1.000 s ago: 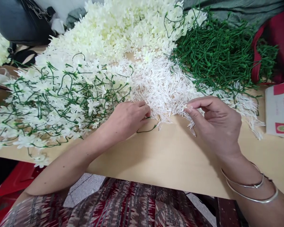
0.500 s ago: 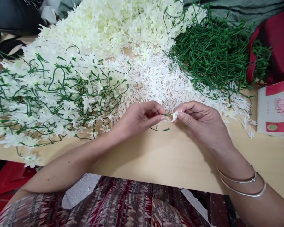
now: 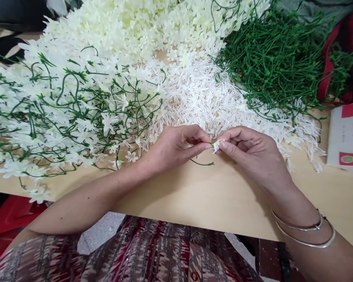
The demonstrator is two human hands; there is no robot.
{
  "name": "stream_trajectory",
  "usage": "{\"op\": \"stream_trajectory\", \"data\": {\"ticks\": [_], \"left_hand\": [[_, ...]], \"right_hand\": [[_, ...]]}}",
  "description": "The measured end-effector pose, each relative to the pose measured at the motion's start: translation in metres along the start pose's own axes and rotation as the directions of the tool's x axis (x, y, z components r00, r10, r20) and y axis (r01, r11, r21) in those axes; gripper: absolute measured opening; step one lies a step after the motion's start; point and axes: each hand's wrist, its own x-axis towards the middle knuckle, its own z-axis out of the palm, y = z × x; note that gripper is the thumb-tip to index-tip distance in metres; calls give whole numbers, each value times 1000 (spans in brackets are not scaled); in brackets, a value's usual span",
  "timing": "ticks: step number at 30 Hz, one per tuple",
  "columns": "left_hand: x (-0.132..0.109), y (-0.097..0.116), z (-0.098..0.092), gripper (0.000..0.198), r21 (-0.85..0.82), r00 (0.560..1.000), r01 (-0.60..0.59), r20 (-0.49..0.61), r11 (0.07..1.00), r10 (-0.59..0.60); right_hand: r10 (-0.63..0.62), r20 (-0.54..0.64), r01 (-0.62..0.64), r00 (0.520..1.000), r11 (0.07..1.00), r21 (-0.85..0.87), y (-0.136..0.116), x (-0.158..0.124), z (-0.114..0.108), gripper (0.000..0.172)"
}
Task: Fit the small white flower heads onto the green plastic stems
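My left hand point(image 3: 184, 147) pinches a green plastic flower stem point(image 3: 202, 163) between thumb and forefinger; its lower branch hangs out below the fingers. A small white artificial flower point(image 3: 215, 146) is gripped in the fingertips of my right hand point(image 3: 248, 150). The stem's green tip meets the flower between the two hands, just above the table. Behind my hands spreads a heap of thin white stamens point(image 3: 191, 94). To the left lies a pile of white flowers on green stems point(image 3: 106, 121).
Loose white blossoms point(image 3: 129, 35) are heaped at the back. Bare green stems point(image 3: 276, 62) form a mound at the back right, against a red bag strap point(image 3: 328, 64). A white and red box point(image 3: 347, 135) stands at the table's point(image 3: 208, 199) right side.
The gap between the stem tip and the white flower has closed; the two now touch. Both hands keep their pinch. The camera view has shifted slightly.
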Motion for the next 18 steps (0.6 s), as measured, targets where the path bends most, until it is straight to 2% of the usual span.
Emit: {"op": "stream_trajectory", "data": {"ticks": [4,8,15,18], "left_hand": [[-3,-5,5,10,78,999,-18,-26,997,20],[-5,-10,8,10,143,1000,-26,7,989,25],[-6,-12,11,12,206,1000,-4,4,978,3],[-6,-15,13,13,177,1000,-24,-13,984,26]], "right_hand": [[15,-20,-15,1000,1000,28,1,-1,3,10],[13,-8,-13,1000,1000,10,6,0,4,12],[59,11,-59,998,998,29,8,1,7,13],[57,5,-57,998,998,29,7,0,8,14]]}}
